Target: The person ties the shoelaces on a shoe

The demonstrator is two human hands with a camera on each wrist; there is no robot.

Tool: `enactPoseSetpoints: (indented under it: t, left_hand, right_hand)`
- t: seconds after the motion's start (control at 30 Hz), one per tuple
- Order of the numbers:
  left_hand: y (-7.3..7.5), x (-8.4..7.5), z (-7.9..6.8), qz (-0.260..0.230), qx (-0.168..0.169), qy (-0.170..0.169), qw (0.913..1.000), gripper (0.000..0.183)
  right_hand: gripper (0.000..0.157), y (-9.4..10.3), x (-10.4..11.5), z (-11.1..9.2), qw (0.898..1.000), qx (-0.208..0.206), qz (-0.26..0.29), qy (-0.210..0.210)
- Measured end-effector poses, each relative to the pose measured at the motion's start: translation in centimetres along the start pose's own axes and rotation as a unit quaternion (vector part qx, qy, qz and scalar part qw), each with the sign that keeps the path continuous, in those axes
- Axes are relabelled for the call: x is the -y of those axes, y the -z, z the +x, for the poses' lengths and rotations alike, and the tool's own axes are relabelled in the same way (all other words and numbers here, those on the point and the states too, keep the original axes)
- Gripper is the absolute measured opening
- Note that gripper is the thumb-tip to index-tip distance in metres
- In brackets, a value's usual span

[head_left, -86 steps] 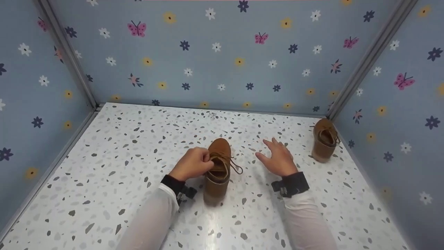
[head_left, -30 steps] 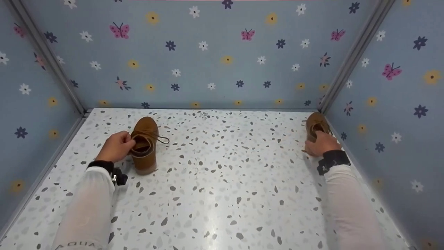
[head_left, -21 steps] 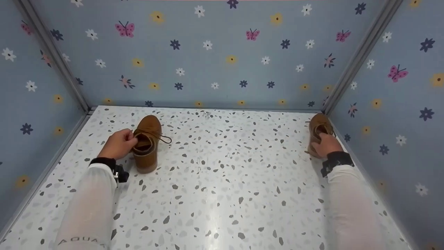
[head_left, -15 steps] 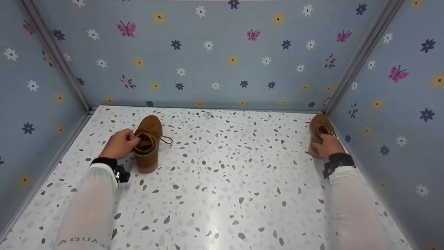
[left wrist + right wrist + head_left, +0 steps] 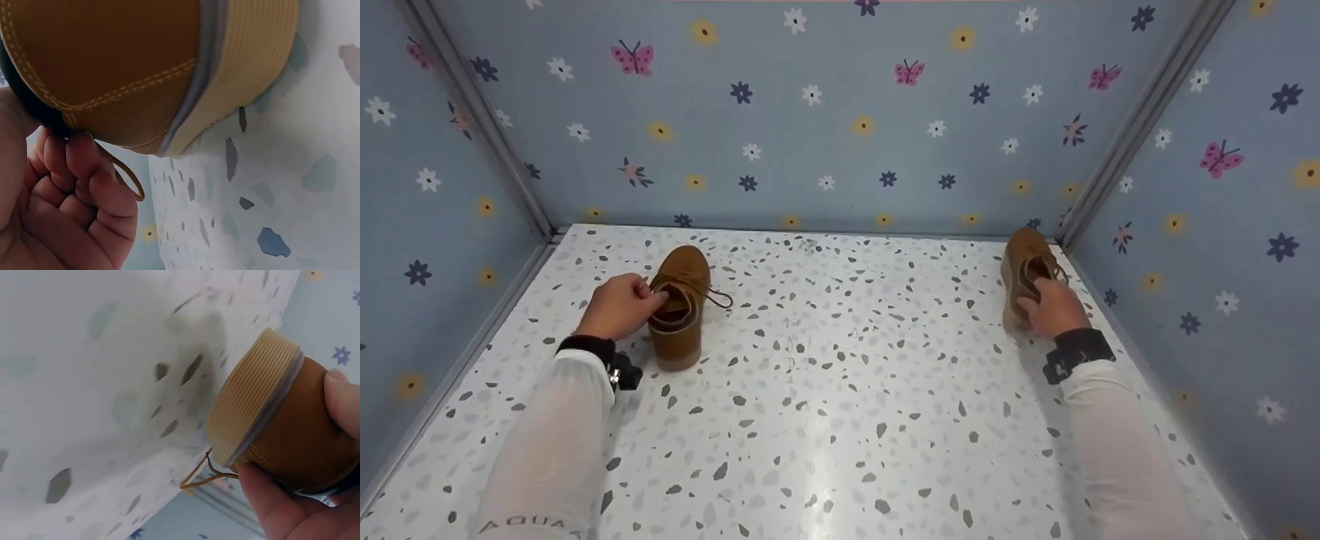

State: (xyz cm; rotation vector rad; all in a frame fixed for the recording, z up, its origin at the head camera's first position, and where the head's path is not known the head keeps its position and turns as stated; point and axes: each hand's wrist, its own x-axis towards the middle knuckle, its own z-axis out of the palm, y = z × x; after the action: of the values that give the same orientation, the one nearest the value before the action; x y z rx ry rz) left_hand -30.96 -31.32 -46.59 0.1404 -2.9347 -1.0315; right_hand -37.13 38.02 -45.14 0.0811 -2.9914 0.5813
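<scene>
A brown lace-up ankle boot (image 5: 676,346) stands at the left of the speckled surface, toe toward the back wall. My left hand (image 5: 619,306) pinches its collar on the left side, with thumb over the opening; the left wrist view shows curled fingers (image 5: 84,197) against the boot's edge. At the far right is the matching boot (image 5: 1021,259), its toe overlapping the back wall's foot. My right hand (image 5: 1057,309) grips it by the collar and side. In the right wrist view, thumb and fingers lie on opposite sides of this boot (image 5: 298,422), and a shadow falls beside its ribbed sole.
Blue panels with flowers and butterflies enclose the white speckled surface (image 5: 840,375): a back wall (image 5: 810,127), a left wall (image 5: 405,315) and a right wall (image 5: 1245,300). Grey metal strips run along the corners. A loose lace loop (image 5: 721,298) sticks out from the left boot.
The left boot has gone from the middle to the left in my left hand. My right hand has reached the right boot, taken hold, and just shifted it slightly left and back.
</scene>
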Motion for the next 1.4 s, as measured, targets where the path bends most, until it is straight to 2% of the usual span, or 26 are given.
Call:
enactPoseSetpoints:
  t: [0.27,0.47,0.63,0.83,1.03,1.17,1.4]
  left_hand:
    - [0.7,-1.9,-0.7,0.006,-0.031,-0.005,0.9995,0.032]
    - [0.9,-4.0,-1.0,0.005,-0.052,-0.042,0.9977,0.029]
    - [0.3,-6.2,-1.3,-0.008,-0.049,-0.072,0.9962,0.027]
    - [-1.2,-8.5,-1.3,-0.019,-0.043,-0.103,0.9936,0.024]
    - [-3.1,-10.8,-1.3,-0.028,-0.038,-0.136,0.9896,0.024]
    - [-4.4,-12.5,-1.5,-0.048,-0.016,-0.155,0.9866,0.024]
    - [-6.4,-15.4,-1.7,-0.043,0.028,-0.186,0.9812,0.025]
  right_hand:
    - [0.026,0.0,3.5,-0.7,0.997,-0.033,-0.005,0.067]
    - [0.023,-0.7,6.4,-1.8,0.994,-0.048,0.005,0.1]
    - [0.023,-1.4,9.1,-3.3,0.988,-0.05,0.003,0.143]
    - [0.025,-2.6,12.2,-5.4,0.982,-0.038,0.004,0.185]
    - [0.027,-3.9,14.8,-7.5,0.971,-0.05,0.0,0.232]
    - [0.027,-4.6,16.4,-9.0,0.968,-0.049,-0.006,0.245]
    - [0.025,-5.9,18.8,-11.2,0.966,-0.03,-0.014,0.256]
